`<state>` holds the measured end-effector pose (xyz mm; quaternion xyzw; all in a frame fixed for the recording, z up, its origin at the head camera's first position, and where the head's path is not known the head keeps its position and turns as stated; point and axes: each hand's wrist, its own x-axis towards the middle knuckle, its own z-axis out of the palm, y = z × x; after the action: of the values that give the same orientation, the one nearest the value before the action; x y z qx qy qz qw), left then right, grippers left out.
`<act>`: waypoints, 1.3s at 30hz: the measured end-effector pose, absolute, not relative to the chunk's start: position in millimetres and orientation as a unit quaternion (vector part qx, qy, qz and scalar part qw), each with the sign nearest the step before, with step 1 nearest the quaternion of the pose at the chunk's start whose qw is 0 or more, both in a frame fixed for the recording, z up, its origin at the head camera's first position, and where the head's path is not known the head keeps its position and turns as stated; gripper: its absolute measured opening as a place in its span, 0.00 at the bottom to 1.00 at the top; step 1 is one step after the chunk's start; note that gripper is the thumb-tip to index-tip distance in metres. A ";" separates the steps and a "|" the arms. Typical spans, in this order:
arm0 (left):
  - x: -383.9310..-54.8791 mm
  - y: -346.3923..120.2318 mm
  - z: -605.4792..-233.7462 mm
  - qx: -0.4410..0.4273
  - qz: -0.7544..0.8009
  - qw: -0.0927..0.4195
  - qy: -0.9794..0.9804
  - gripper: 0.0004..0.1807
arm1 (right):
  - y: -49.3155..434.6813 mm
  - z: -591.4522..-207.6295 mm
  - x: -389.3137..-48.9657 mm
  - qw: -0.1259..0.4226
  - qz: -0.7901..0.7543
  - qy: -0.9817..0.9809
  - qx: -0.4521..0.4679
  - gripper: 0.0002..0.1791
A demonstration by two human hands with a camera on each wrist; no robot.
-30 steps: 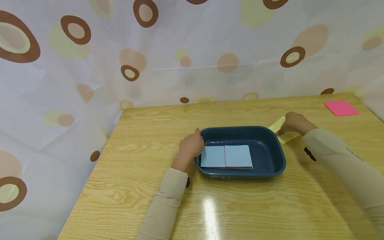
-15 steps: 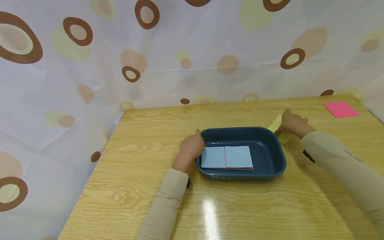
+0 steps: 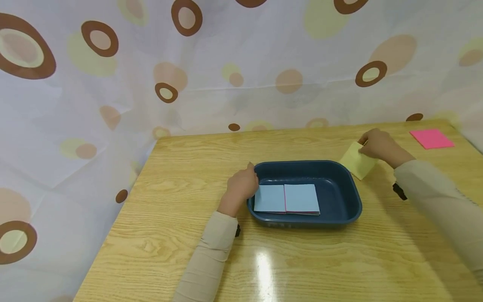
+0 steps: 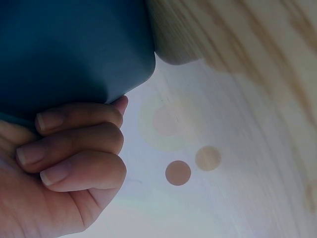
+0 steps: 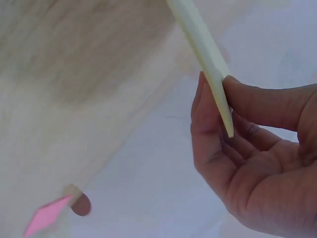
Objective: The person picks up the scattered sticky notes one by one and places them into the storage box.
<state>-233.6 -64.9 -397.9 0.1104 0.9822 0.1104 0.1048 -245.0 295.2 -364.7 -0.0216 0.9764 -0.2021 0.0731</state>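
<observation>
My left hand [image 3: 242, 183] grips the left rim of a dark blue plastic tub [image 3: 309, 220]. In the left wrist view its curled fingers [image 4: 84, 168] lie against the tub's wall [image 4: 74, 49]. Inside the tub, two stacks of square paper lie side by side, each topped with light blue, the left stack [image 3: 269, 199] beside the right one [image 3: 301, 197]. Beyond the tub's right end, my right hand [image 3: 383, 147] pinches a yellow sticky note pad [image 3: 356, 161] by one edge. The right wrist view shows the pad [image 5: 205, 49] edge-on between thumb and fingers, tilted above the table.
A pink square pad [image 3: 432, 138] lies at the table's back right corner. The wooden table [image 3: 181, 176] ends at a patterned curtain [image 3: 256, 50] behind and to the left. The right part of the tub's floor [image 3: 332, 203] shows bare.
The right hand has picked up the yellow pad by its far edge and tilted it up, moving slightly back and right. The left hand and tub hold their place.
</observation>
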 end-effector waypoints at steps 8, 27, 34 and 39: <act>-236.2 -68.4 -399.2 0.108 0.116 0.102 0.982 0.27 | 271.7 -332.0 -238.8 -0.026 -0.219 0.975 -0.038 0.16; -236.3 -66.6 -402.0 0.110 0.108 0.105 0.982 0.27 | 174.8 -310.9 -210.9 0.071 -0.232 0.954 -0.174 0.18; -235.3 -62.1 -402.4 0.115 0.106 0.107 0.982 0.27 | 153.2 -326.2 -213.2 0.144 -0.207 0.947 -0.200 0.17; -234.5 -61.1 -402.7 0.119 0.106 0.105 0.982 0.27 | 146.2 -333.5 -214.2 0.186 -0.198 0.938 -0.214 0.18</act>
<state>-234.5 -61.1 -402.7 0.1193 0.9816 0.1061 0.1050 -214.2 146.2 -333.5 -0.2137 0.9385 -0.1976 0.1858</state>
